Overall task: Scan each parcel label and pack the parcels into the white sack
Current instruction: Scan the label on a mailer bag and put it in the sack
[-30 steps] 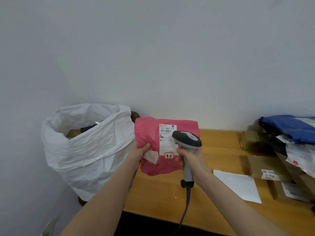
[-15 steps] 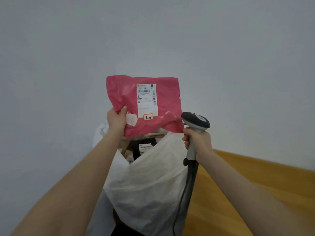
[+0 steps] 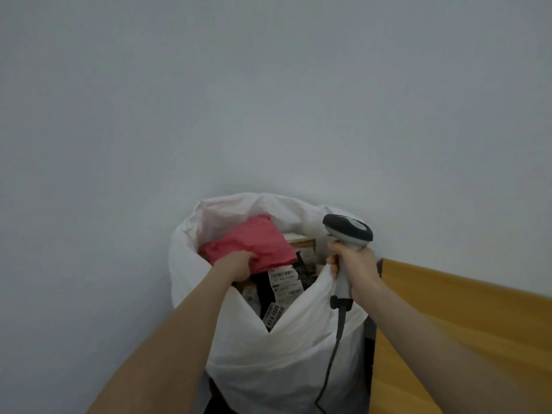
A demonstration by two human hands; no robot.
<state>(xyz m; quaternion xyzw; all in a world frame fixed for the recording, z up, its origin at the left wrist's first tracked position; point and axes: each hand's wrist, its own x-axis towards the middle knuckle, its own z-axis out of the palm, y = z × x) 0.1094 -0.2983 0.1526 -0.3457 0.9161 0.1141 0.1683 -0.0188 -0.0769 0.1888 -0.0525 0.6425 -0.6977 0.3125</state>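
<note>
Nearest us, our right hand (image 3: 354, 264) grips the grey handheld barcode scanner (image 3: 348, 231) at the crumpled white plastic sack's (image 3: 283, 360) rim. Beyond, our left hand (image 3: 236, 264) clutches the soft pink plastic mailer parcel (image 3: 257, 239) inside the sack's mouth. We judge this the packing step; next we release it and fetch another.

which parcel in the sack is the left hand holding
The pink parcel, on top in the white sack: the left hand grips its near edge. The black labelled parcels beneath lie untouched.

Crinkled woven-plastic white sack (image 3: 277, 354) — matt pink plastic parcel (image 3: 257, 240), smooth wooden table (image 3: 466, 318).
</note>
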